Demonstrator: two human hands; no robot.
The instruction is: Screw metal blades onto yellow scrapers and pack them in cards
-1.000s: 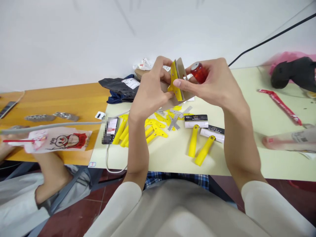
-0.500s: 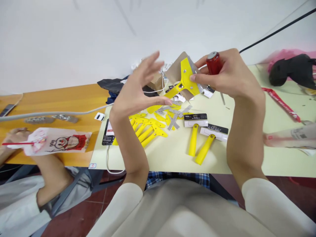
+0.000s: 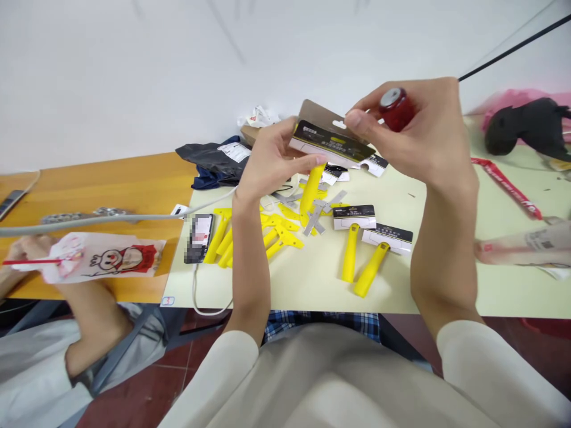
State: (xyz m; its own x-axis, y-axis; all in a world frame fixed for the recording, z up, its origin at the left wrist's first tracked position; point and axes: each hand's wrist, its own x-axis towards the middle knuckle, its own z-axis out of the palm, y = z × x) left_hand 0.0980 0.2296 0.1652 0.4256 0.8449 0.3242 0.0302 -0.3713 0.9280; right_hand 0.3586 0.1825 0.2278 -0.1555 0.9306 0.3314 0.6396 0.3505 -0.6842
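Note:
My left hand (image 3: 274,160) pinches a yellow scraper (image 3: 312,193) at the top of its handle, which hangs down below my thumb. A folded black-and-white card (image 3: 332,144) covers the scraper's head. My right hand (image 3: 430,131) has thumb and fingertips at the card's upper right edge, while a red-handled screwdriver (image 3: 396,110) stays tucked in the same hand; its shaft is hidden. Under my hands lie several yellow scraper bodies (image 3: 283,241) and loose grey blades (image 3: 316,217). Closer to me, two yellow scrapers (image 3: 350,255) with cards on their heads rest on the table.
More cards (image 3: 375,165) lie behind. A phone (image 3: 198,238) with a white cable is on the left, near a black bag (image 3: 214,159). A drink in a printed bag (image 3: 122,258) and another person's forearm (image 3: 91,303) are far left. A clear cup (image 3: 526,246) lies right.
My left hand has moved right and closed on the scraper. The scraper and card have turned, so the card's printed front now faces me. My right hand has shifted its fingers to the card's edge.

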